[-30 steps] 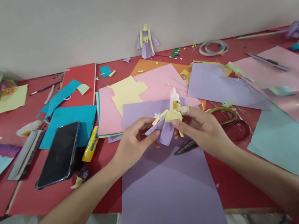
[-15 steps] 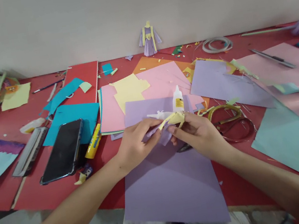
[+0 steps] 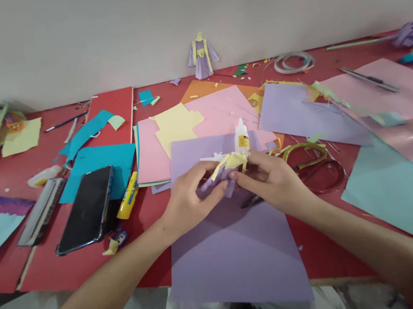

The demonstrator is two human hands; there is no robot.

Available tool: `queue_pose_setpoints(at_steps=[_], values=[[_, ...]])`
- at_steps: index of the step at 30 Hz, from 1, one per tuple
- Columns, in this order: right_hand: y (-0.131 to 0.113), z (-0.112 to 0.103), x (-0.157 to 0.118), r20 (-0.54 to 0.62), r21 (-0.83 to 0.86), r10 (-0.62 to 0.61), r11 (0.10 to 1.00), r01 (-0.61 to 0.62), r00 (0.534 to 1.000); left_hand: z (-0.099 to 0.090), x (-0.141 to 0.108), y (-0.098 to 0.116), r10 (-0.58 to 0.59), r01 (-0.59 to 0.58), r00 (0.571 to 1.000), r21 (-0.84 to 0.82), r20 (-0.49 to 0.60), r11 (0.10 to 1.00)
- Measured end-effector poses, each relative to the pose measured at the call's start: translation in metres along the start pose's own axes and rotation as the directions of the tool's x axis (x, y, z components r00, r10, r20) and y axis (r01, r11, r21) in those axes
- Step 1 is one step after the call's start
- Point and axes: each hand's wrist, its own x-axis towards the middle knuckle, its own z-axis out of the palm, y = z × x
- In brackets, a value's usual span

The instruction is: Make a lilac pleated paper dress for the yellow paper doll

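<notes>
Between my hands, above a large purple sheet [image 3: 236, 260], is a small purple and yellow paper figure [image 3: 228, 166]. My left hand [image 3: 192, 191] pinches its purple side between thumb and fingers. On the other side, my right hand [image 3: 267, 176] is closed on its yellow part, with the thumb in front. My fingers cover much of the figure. A white glue bottle [image 3: 241, 137] stands upright just behind my right fingers. Against the wall leans a similar purple and yellow paper doll [image 3: 202, 57]. Dark scissor blades [image 3: 250, 200] show partly below my right hand.
To the left lie a phone [image 3: 87, 209], a yellow glue stick [image 3: 128, 195] and a grey ruler-like box [image 3: 42, 209]. Yellow-handled scissors [image 3: 305, 151], a cutter knife [image 3: 370, 78] and pale blue paper [image 3: 403, 195] lie to the right. Pink sheets [image 3: 151, 153] are at the back.
The paper figure has been tilted slightly in my hands, so more of its yellow top shows. Both hands keep their hold. The whole view has shifted slightly.
</notes>
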Motion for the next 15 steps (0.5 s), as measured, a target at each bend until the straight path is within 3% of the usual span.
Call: queue_pose_setpoints(at_steps=[8,15], values=[[-0.0029,0.0022,-0.0009,-0.007,0.1,0.013,0.995,-0.012,1.0,0.0002,0.0042,-0.0015,-0.119,0.121,0.988,0.01,-0.1,0.993],[-0.005,0.0001,-0.004,0.027,0.095,-0.105,0.99,0.102,0.994,0.0002,0.0064,-0.0085,-0.151,0.14,0.984,-0.123,-0.091,0.983]])
